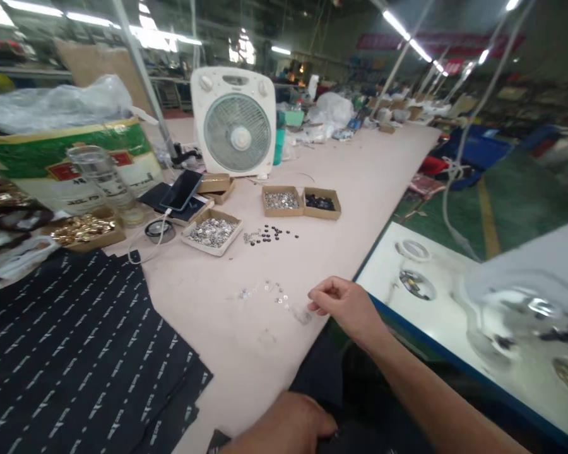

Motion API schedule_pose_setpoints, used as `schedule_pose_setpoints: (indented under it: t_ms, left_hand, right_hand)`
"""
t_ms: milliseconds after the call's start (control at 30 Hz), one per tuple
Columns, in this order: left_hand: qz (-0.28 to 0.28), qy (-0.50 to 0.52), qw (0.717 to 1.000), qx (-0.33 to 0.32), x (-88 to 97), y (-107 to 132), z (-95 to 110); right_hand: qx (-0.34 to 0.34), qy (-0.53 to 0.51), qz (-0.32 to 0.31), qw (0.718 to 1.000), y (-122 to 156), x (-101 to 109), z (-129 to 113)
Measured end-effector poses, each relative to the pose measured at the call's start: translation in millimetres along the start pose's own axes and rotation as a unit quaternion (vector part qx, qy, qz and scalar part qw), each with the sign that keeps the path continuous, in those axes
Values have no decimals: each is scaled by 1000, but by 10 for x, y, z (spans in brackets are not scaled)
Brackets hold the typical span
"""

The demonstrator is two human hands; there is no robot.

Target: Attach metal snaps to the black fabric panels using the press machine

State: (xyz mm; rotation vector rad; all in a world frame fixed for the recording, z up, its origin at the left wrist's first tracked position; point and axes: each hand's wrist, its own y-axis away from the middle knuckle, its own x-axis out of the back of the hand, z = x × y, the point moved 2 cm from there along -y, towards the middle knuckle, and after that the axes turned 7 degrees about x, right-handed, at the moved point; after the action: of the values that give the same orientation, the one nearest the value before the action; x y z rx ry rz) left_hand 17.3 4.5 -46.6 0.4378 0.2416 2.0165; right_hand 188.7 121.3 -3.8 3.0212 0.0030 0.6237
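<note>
My right hand [345, 306] hovers over the front edge of the pinkish table [360, 183]. Its fingertips are pinched together, and what they hold is too small to make out. Just left of it lie several small silver snap pieces [269, 291] loose on the table. My left hand [284, 429] is at the bottom edge, fingers curled over a dark fabric piece [215, 441] at the table's near edge. A stack of black printed fabric [76, 353] lies to the left.
Small cardboard boxes hold silver pieces [212, 232], more silver pieces [281, 200], dark buttons [320, 203] and gold pieces [82, 228]. Loose dark buttons [269, 234], a phone [182, 190], a white fan [236, 123], a clear jar [103, 176] and a press machine's white bed [435, 302] on the right.
</note>
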Motion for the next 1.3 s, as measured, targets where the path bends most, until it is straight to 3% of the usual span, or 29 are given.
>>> schedule_pose_setpoints:
  t_ms: [100, 200, 300, 400, 533, 767, 1300]
  left_hand:
    - [38, -79, 996, 9, -13, 14, 34]
    - [55, -203, 977, -30, -59, 34, 125]
    - [38, -315, 944, -89, -195, 81, 225]
    - [50, -407, 901, -143, -371, 169, 321]
    - [77, -447, 866, -209, -542, 308, 454]
    - [139, -430, 843, -290, -618, 425, 623]
    - [133, -437, 832, -314, -705, 409, 728]
  right_hand:
    - [-59, -86, -5, 994, 850, 6, 213]
    - [-98, -146, 13, 984, 1529, -57, 430]
    - [-126, -168, 39, 977, 1990, -89, 525]
    - [-138, -194, 43, 970, 2278, -51, 491]
    - [-88, -161, 61, 981, 2515, 49, 401]
    - [8, -123, 79, 989, 2716, 77, 369]
    - [103, -47, 72, 991, 2810, 156, 337]
